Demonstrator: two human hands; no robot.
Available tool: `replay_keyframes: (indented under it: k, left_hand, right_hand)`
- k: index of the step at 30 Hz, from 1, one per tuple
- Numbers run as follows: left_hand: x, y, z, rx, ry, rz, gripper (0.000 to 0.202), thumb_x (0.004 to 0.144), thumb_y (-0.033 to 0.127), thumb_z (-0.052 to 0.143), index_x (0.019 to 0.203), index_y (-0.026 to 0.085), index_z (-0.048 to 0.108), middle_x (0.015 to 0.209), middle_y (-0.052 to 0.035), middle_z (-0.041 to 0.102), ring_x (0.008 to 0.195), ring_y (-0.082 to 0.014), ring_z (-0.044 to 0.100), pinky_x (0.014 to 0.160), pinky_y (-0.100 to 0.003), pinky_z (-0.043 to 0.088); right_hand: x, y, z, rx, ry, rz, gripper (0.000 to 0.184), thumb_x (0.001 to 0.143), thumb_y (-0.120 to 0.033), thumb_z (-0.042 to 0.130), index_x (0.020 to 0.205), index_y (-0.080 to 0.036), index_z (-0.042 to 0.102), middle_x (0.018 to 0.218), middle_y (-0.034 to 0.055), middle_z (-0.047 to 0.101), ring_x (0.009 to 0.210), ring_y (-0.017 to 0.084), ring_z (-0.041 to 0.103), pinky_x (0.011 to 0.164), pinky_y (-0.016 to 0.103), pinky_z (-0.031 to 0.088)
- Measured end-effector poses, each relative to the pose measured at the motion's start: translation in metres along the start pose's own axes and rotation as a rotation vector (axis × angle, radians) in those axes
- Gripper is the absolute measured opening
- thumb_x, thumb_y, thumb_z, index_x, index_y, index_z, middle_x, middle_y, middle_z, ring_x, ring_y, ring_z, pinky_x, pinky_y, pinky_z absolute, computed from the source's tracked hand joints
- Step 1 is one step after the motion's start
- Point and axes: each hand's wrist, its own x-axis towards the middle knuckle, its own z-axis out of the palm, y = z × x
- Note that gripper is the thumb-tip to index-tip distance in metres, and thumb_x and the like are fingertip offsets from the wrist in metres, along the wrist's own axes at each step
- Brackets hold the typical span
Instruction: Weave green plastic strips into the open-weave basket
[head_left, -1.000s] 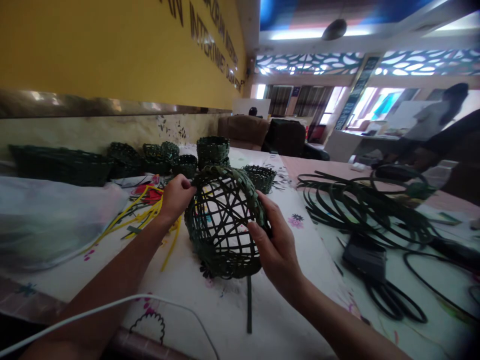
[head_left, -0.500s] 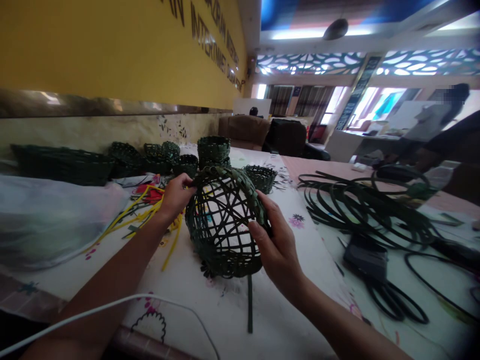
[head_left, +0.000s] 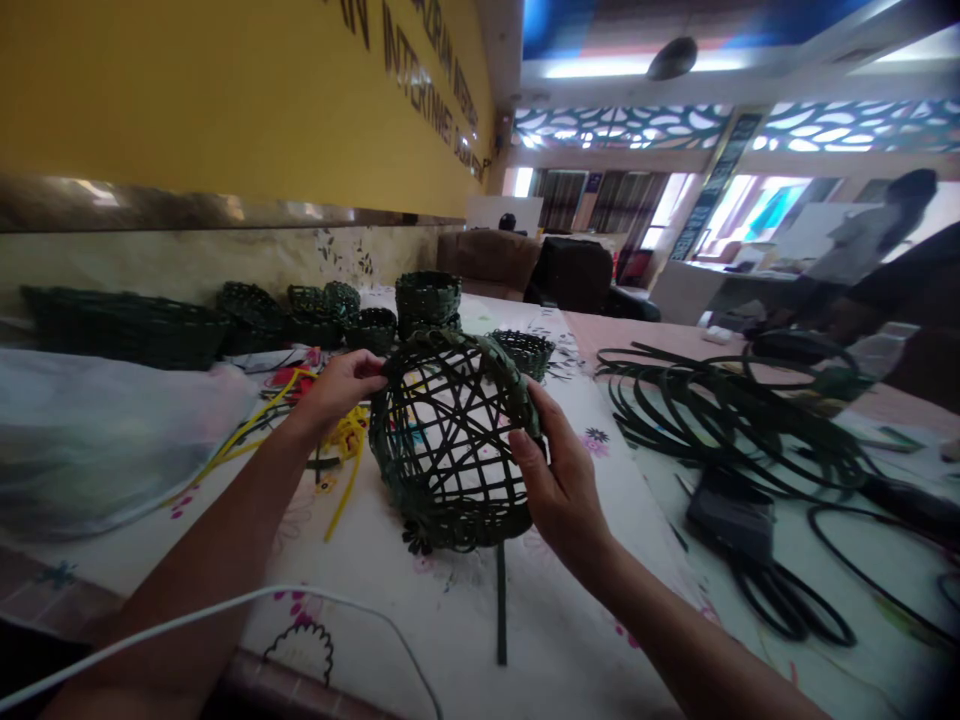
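A round, dark green woven basket [head_left: 456, 432] is tilted so its open mouth faces me, and its crisscrossed strip bottom shows through. My left hand [head_left: 346, 385] pinches the rim at the upper left. On the right side, my right hand [head_left: 559, 470] grips the rim, thumb over the near edge and fingers around the outside. One loose green strip [head_left: 501, 605] hangs down below the basket onto the flowered tablecloth [head_left: 405, 610].
More green baskets [head_left: 427, 298] stand along the wall behind. To the left are yellow strips [head_left: 349, 430] and a filled plastic bag [head_left: 112, 440]. A coil of green strip [head_left: 720, 410], a dark box [head_left: 731, 510] and scissors-like black loops [head_left: 795, 600] lie right. A white cable [head_left: 300, 590] crosses in front.
The basket has shifted very slightly and turned a little in my hands. My right hand has moved a bit to the right with the rim; my left hand stays at the upper left.
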Motion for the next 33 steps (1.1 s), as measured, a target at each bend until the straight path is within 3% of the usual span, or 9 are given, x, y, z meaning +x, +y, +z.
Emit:
replay_keyframes:
  k: [4, 8, 10, 12, 15, 18, 24, 28, 33]
  left_hand:
    - [-0.001, 0.000, 0.005, 0.210, 0.138, 0.048, 0.014, 0.062, 0.025, 0.065, 0.074, 0.019, 0.063, 0.065, 0.0015, 0.062, 0.063, -0.0158, 0.056, 0.060, -0.027, 0.040]
    - [-0.003, -0.003, 0.016, 0.303, 0.239, 0.068, 0.009, 0.064, 0.021, 0.061, 0.073, 0.020, 0.061, 0.066, 0.0009, 0.061, 0.065, -0.0172, 0.056, 0.062, -0.028, 0.037]
    - [-0.007, -0.003, 0.024, 0.328, 0.242, 0.077, 0.008, 0.063, 0.019, 0.061, 0.071, 0.020, 0.061, 0.066, 0.0009, 0.060, 0.065, -0.0174, 0.055, 0.062, -0.029, 0.035]
    - [-0.013, -0.002, 0.033, 0.335, 0.211, 0.090, 0.007, 0.063, 0.019, 0.061, 0.070, 0.020, 0.061, 0.066, 0.0010, 0.061, 0.064, -0.0172, 0.055, 0.062, -0.029, 0.035]
    - [-0.023, 0.000, 0.046, 0.310, 0.141, 0.105, 0.007, 0.064, 0.021, 0.060, 0.071, 0.020, 0.060, 0.068, 0.0009, 0.063, 0.064, -0.0165, 0.056, 0.061, -0.028, 0.037]
    - [-0.030, 0.001, 0.054, 0.270, 0.082, 0.108, 0.008, 0.066, 0.024, 0.059, 0.072, 0.020, 0.059, 0.068, 0.0009, 0.063, 0.064, -0.0161, 0.057, 0.061, -0.027, 0.040]
    - [-0.030, -0.002, 0.056, 0.208, 0.041, 0.120, 0.016, 0.066, 0.031, 0.059, 0.077, 0.019, 0.060, 0.069, -0.0002, 0.063, 0.065, -0.0169, 0.057, 0.062, -0.027, 0.041]
    - [-0.030, -0.004, 0.055, 0.201, 0.051, 0.158, 0.022, 0.067, 0.035, 0.059, 0.081, 0.018, 0.063, 0.073, -0.0010, 0.064, 0.065, -0.0167, 0.056, 0.063, -0.028, 0.040]
    - [-0.032, 0.000, 0.055, 0.233, 0.057, 0.156, 0.023, 0.068, 0.033, 0.058, 0.084, 0.018, 0.065, 0.068, 0.0007, 0.061, 0.058, -0.0150, 0.052, 0.061, -0.027, 0.038]
  right_hand:
    - [0.006, 0.002, -0.007, -0.097, -0.030, 0.035, 0.049, 0.098, -0.033, 0.050, 0.147, -0.028, 0.046, 0.141, 0.0095, 0.058, 0.132, 0.029, 0.053, 0.110, 0.053, 0.044]
    - [0.008, -0.018, -0.016, -0.335, 0.130, -0.123, 0.051, 0.093, -0.031, 0.059, 0.143, -0.026, 0.051, 0.143, 0.0123, 0.055, 0.133, 0.034, 0.050, 0.112, 0.058, 0.037]
    - [0.007, -0.033, -0.014, -0.362, 0.166, -0.235, 0.039, 0.092, -0.026, 0.060, 0.130, -0.027, 0.061, 0.132, 0.0106, 0.063, 0.124, 0.032, 0.056, 0.108, 0.052, 0.041]
    - [0.007, -0.044, -0.005, -0.327, 0.084, -0.258, 0.024, 0.094, -0.022, 0.056, 0.113, -0.025, 0.069, 0.108, 0.0091, 0.071, 0.102, 0.027, 0.064, 0.092, 0.043, 0.050]
    - [0.014, -0.040, 0.018, -0.290, -0.175, -0.043, 0.020, 0.094, -0.021, 0.053, 0.093, -0.019, 0.072, 0.087, 0.0079, 0.071, 0.080, 0.022, 0.065, 0.071, 0.034, 0.047]
    - [0.024, -0.018, 0.040, -0.232, -0.315, 0.264, 0.021, 0.090, -0.016, 0.055, 0.077, -0.017, 0.072, 0.075, 0.0049, 0.070, 0.071, 0.019, 0.062, 0.066, 0.030, 0.042]
    - [0.033, 0.018, 0.062, 0.056, -0.209, 0.513, 0.013, 0.081, -0.013, 0.060, 0.078, -0.016, 0.072, 0.080, 0.0034, 0.072, 0.079, 0.017, 0.063, 0.075, 0.029, 0.044]
    - [0.039, 0.022, 0.074, 0.469, -0.068, 0.714, 0.012, 0.078, -0.014, 0.057, 0.079, -0.017, 0.068, 0.081, 0.0017, 0.069, 0.082, 0.015, 0.062, 0.076, 0.028, 0.047]
    - [0.049, 0.020, 0.086, 0.622, 0.007, 0.887, 0.014, 0.074, -0.008, 0.052, 0.071, -0.017, 0.062, 0.073, 0.0009, 0.063, 0.072, 0.014, 0.058, 0.070, 0.028, 0.046]
